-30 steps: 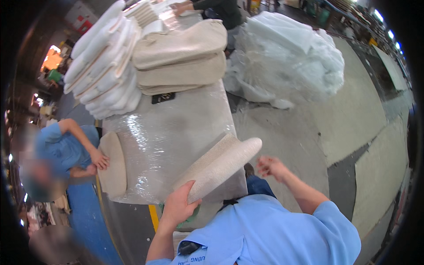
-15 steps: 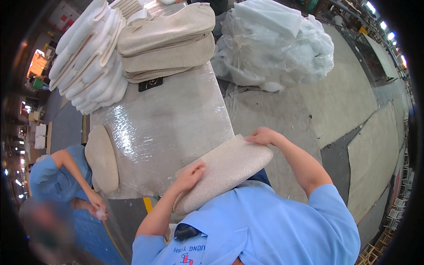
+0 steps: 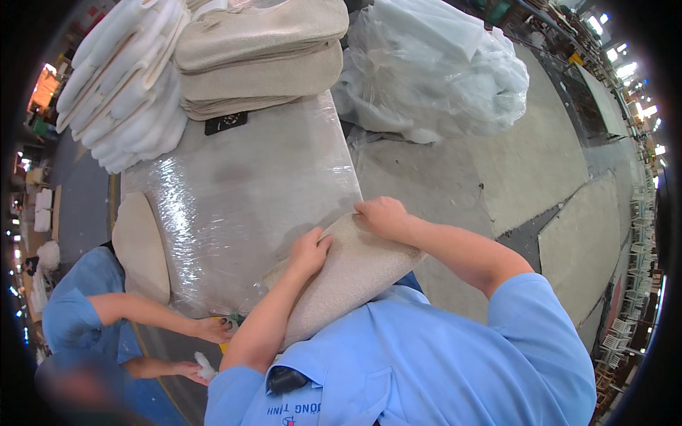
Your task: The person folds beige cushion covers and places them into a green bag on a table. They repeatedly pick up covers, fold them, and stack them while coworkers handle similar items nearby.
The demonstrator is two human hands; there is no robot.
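Beige cushion (image 3: 355,277): head view; held slantwise between the person's front and the near edge of the table (image 3: 263,177), its upper edge drawn up between the hands.
Shirt (image 3: 426,348): light blue, short-sleeved; dark blue lettering and a small red mark on the chest, upside down from here.
Black card (image 3: 226,123): pale markings, too small to make out, just below the beige stack.
Cushion cloth: woven-looking, finely grained, rounded at the lower end.
Left hand (image 3: 310,252): thumb and fingers clamped on the cushion's upper edge.
Right hand (image 3: 386,218): fingers closed on the same edge, further right; the two hands are near each other but apart.
Beige stack (image 3: 263,67): long, round-ended pieces in layers.
White padding (image 3: 128,85): thick, soft folded sheets, left of that stack.
Clear bag (image 3: 440,71): crumpled plastic around white, fluffy filling.
Tabletop: wrapped in glossy film; another beige piece (image 3: 141,248) lies along its left edge.
Changed since half a second ago: the left hand lay across the cushion, and now grips its edge; the right hand is closer to it.
Co-worker's hands (image 3: 213,330): formerly together, now apart, one holding a white tuft (image 3: 206,366).
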